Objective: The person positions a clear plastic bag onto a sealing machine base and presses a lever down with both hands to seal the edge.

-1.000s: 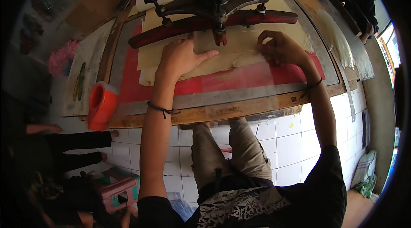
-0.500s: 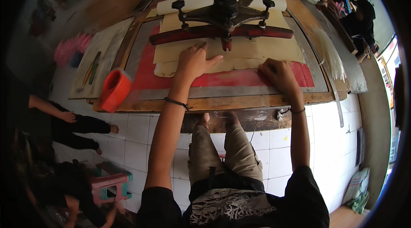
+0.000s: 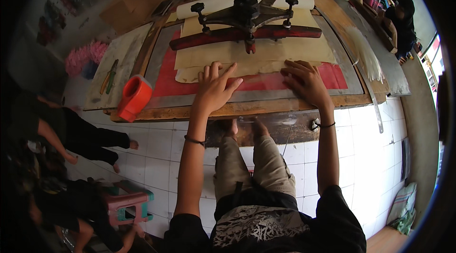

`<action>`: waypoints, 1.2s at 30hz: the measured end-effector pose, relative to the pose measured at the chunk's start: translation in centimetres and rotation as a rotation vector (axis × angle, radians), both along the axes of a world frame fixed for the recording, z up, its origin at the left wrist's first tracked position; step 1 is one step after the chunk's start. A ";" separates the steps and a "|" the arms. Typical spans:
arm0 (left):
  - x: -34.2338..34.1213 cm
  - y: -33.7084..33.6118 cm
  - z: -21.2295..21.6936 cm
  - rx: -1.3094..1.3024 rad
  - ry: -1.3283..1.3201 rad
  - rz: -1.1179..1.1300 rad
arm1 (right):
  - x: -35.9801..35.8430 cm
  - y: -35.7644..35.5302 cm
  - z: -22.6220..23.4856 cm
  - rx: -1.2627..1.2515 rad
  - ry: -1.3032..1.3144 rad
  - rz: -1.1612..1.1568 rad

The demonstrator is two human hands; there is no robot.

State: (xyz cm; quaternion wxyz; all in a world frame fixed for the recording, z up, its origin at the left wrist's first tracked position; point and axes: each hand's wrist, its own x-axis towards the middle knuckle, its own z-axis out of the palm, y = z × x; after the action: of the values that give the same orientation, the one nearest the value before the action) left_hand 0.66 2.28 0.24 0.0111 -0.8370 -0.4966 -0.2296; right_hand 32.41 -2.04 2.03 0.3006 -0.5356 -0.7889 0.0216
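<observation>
A yellowish-tan sheet (image 3: 256,53) with a worn, uneven front edge lies over a red sheet (image 3: 166,79) on the grey bed of the worktable. My left hand (image 3: 214,89) is at the tan sheet's front edge, left of centre, its fingers spread and holding nothing. Farther right, my right hand (image 3: 308,82) rests on the tan sheet's front edge and the red below it. Its fingers are apart and slightly bent, with nothing seen in them. Just beyond both hands, a black press head (image 3: 249,20) with a red bar (image 3: 204,39) hangs over the tan sheet.
An orange tape dispenser (image 3: 135,97) sits on the table's front left corner. Green-handled pliers (image 3: 111,77) lie on a board at left. Pale strips (image 3: 365,56) and a metal ruler (image 3: 377,115) are at right. Other people are at far right and lower left, near a stool (image 3: 128,205).
My left hand has drawn back toward me from near the red bar, its fingers spreading. My right hand has gone from curled to fingers laid out on the sheet. My view has shifted slightly.
</observation>
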 end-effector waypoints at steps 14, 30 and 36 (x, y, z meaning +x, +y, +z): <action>-0.2 -1.0 0.4 0.073 -0.157 -0.019 | -0.8 -3.0 -0.9 0.071 0.142 -0.013; -0.4 -1.4 0.5 0.087 -0.186 -0.016 | -1.2 -3.1 0.0 0.050 0.277 -0.019; -0.2 -1.7 0.1 0.134 -0.196 -0.017 | -1.1 -2.8 -0.1 0.035 0.270 -0.016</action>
State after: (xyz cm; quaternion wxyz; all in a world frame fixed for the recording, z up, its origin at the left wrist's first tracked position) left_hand 0.49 0.55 0.36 0.0162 -0.8121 -0.4717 -0.3431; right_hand 31.26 -4.88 1.92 0.4135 -0.5287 -0.7372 0.0776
